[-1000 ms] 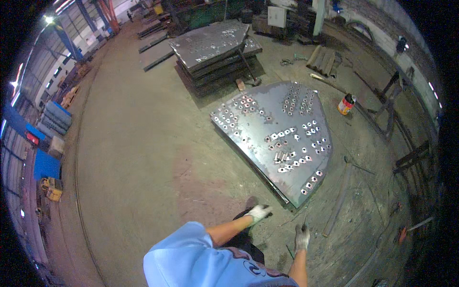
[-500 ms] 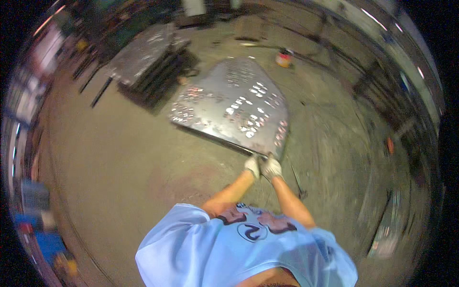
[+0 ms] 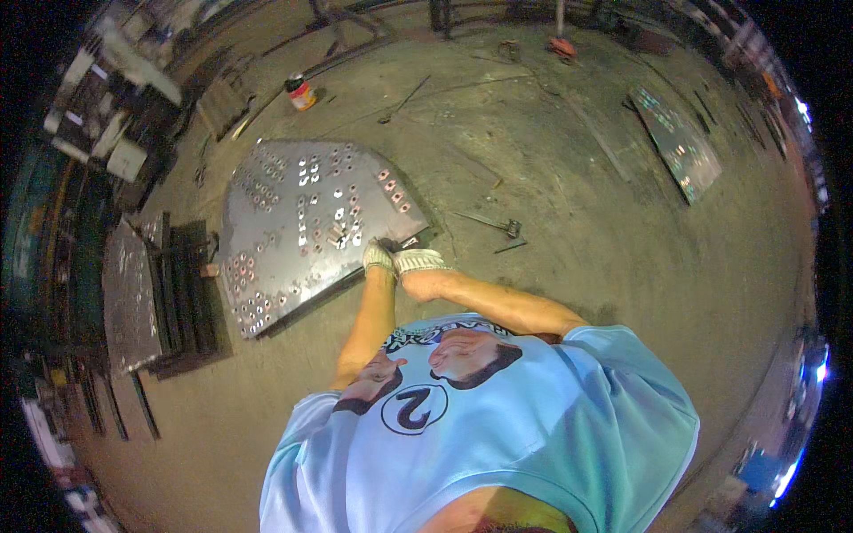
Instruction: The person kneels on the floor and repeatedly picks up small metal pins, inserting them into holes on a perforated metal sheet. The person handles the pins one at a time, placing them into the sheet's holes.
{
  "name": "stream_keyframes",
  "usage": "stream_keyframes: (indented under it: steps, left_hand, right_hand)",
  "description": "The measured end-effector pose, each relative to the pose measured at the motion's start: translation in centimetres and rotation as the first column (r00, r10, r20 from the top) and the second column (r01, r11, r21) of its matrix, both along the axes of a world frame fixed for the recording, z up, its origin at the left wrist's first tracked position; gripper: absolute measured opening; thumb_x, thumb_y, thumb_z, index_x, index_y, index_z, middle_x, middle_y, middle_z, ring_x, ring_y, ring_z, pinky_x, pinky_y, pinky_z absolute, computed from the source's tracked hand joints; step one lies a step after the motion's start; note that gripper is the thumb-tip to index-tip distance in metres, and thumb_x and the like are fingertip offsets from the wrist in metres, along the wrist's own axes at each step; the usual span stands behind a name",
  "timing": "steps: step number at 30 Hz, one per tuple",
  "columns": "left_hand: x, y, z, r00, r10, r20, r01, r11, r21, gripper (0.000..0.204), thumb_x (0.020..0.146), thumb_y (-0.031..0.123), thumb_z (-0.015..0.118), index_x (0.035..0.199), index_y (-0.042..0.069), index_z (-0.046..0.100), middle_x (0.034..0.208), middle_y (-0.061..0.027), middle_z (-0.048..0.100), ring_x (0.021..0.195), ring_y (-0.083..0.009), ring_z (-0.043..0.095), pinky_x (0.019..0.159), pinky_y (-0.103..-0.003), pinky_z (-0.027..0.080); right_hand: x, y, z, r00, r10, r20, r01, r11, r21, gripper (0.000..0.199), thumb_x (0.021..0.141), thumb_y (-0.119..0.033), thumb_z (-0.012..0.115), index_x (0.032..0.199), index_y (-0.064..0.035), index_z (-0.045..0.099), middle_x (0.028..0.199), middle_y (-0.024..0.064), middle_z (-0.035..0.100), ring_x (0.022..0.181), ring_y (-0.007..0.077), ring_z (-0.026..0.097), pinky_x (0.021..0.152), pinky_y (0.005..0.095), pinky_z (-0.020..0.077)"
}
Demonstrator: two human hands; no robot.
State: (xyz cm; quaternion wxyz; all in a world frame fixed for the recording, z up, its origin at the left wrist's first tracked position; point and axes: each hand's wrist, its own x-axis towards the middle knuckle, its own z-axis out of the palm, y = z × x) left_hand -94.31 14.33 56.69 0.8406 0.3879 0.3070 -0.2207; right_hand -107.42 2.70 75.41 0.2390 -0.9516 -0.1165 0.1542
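A large grey metal plate (image 3: 284,222) with many holes lies low in front of me, its far side rounded. Both my hands wear pale knitted gloves and are close together at its near right corner. My left hand (image 3: 379,256) grips the near edge, its fingers closed over the rim. Right beside it, my right hand (image 3: 419,259) is closed at the corner, the forearm coming in from the right. Some of its fingers are hidden behind the glove and plate edge.
A stack of dark metal pieces (image 3: 182,293) stands left of the plate. Beyond the plate is a red-and-yellow container (image 3: 300,92). A hammer-like tool (image 3: 511,228) and a long thin rod (image 3: 409,98) lie on the floor. Another holed plate (image 3: 680,147) rests at the far right.
My view has swung to the right, so the plate and stack now appear farther left. Both hands stay at the same plate corner; my right forearm now reaches in more sideways.
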Motion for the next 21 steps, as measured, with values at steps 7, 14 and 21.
stream_keyframes:
  steps: [7,14,21]
  left_hand:
    - [-3.8,-6.4,17.0,0.877,-0.434,0.204,0.448,0.894,-0.022,0.069,0.103,0.064,0.039,0.14,0.008,0.054,0.135,-0.0141,0.062,0.117,-0.0365,0.061,0.099,-0.053,0.05]
    - [-2.9,-6.1,11.9,0.866,-0.364,0.342,0.453,0.861,-0.231,0.067,0.104,0.058,0.043,0.144,0.005,0.052,0.141,-0.0088,0.06,0.126,-0.0268,0.058,0.11,-0.039,0.043]
    - [-2.8,-5.4,10.8,0.889,-0.39,0.24,0.428,0.894,-0.132,0.051,0.105,0.047,0.05,0.133,0.006,0.06,0.126,-0.009,0.066,0.111,-0.027,0.065,0.096,-0.042,0.053]
  right_hand:
    - [-0.4,-4.9,2.4,0.786,-0.616,0.04,0.442,0.607,0.66,0.037,0.091,-0.015,0.051,0.121,0.0013,0.065,0.115,0.0208,0.07,0.105,0.0363,0.066,0.089,0.0443,0.0523]
    - [3.5,-2.4,-5.4,0.521,-0.613,-0.594,0.557,-0.283,0.781,0.032,0.096,-0.017,0.047,0.107,0.0022,0.07,0.096,0.0106,0.069,0.082,0.0201,0.062,0.07,0.0392,0.05]
    - [3.5,-1.8,-2.7,0.588,-0.65,-0.481,0.661,0.045,0.749,0.033,0.091,-0.018,0.048,0.1,0.0041,0.071,0.095,0.0171,0.071,0.083,0.0238,0.063,0.072,0.0426,0.05]
